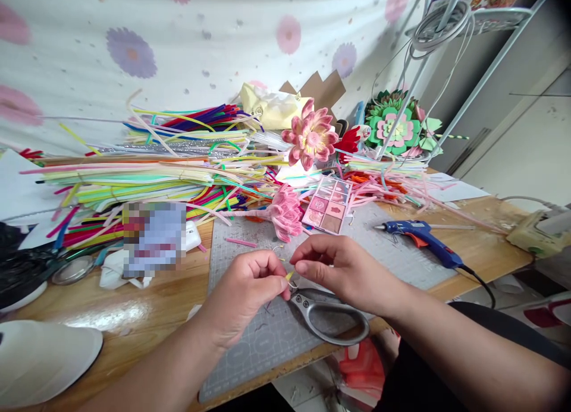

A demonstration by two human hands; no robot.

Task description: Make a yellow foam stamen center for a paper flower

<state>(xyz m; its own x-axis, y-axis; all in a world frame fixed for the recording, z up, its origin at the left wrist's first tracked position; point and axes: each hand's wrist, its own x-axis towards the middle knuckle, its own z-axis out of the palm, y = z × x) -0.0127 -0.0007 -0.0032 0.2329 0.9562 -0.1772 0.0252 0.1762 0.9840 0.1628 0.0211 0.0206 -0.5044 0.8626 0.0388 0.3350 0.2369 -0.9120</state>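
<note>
Yellow wisp (289, 276) pinched by the left hand (256, 281), while the right hand (345, 272) curls beside it, grip unclear.

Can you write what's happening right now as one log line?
left hand: pinches small yellow piece | right hand: close beside it | scissors: near both hands | glue gun: lying to the right

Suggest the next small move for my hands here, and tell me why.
I'd probably bring your right hand's thumb and forefinger onto the free tip of the small yellow piece to steady it. Your left hand seems to pinch its other end, the tip points up, and the right fingertips are already close by.
</note>
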